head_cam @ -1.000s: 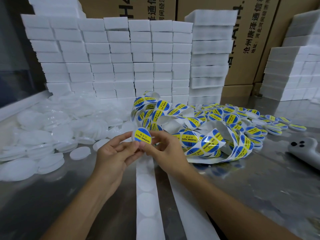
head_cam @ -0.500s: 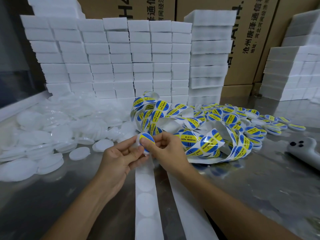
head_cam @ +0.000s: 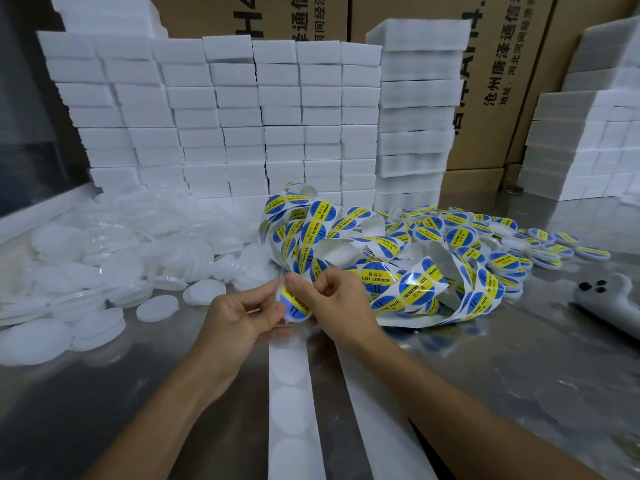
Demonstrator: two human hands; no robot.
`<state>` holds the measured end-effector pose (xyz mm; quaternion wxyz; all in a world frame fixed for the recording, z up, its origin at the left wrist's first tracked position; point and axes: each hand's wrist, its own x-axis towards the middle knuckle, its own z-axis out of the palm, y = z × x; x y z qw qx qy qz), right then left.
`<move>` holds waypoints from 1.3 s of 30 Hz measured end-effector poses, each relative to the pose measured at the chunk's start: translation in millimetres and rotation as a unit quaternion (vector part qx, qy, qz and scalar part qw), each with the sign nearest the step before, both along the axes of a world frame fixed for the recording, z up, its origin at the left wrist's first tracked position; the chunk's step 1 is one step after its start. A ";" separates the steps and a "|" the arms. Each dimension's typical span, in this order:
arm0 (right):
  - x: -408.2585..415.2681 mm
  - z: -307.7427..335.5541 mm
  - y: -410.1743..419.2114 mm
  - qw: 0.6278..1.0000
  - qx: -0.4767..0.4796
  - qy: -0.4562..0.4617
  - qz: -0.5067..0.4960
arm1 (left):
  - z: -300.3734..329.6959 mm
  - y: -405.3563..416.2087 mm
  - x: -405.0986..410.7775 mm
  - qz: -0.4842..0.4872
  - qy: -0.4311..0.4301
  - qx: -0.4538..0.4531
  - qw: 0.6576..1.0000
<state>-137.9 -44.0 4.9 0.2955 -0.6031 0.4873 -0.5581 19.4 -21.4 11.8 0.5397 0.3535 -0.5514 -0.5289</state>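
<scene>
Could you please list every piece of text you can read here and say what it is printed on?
"SOLDERING PASTE": labels on the sticker strip; smaller characters beside it too small.
"沧州唐泽通信": right cardboard box; address line beside it partly cut off.
"H4": left cardboard box, cut off at the top.
Label on the cap gripped by left hand and right hand: same design, partly covered, not fully readable.

A steel table (head_cam: 485, 382) holds a heap of plain white lids (head_cam: 86, 271) at left and a tangled strip of blue-and-yellow stickers (head_cam: 408, 275) at centre. Labelled lids (head_cam: 540, 252) spread far right, near a grey device (head_cam: 616, 306). Stacked white foam blocks (head_cam: 242, 116) line the far edge, and two bare backing strips (head_cam: 296, 410) run to the near edge.
</scene>
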 end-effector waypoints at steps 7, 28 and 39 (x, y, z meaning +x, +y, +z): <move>4.6 -3.4 -2.2 0.996 0.006 0.019 0.083 | -2.3 -8.8 7.6 0.095 0.015 0.035 0.995; -13.1 18.9 3.0 0.959 -0.197 0.107 -0.174 | -0.3 0.3 -14.4 0.095 -0.003 0.039 0.995; -5.8 18.5 1.1 0.998 -0.064 -0.020 -0.015 | -6.4 -1.7 -20.0 0.072 -0.022 0.036 0.997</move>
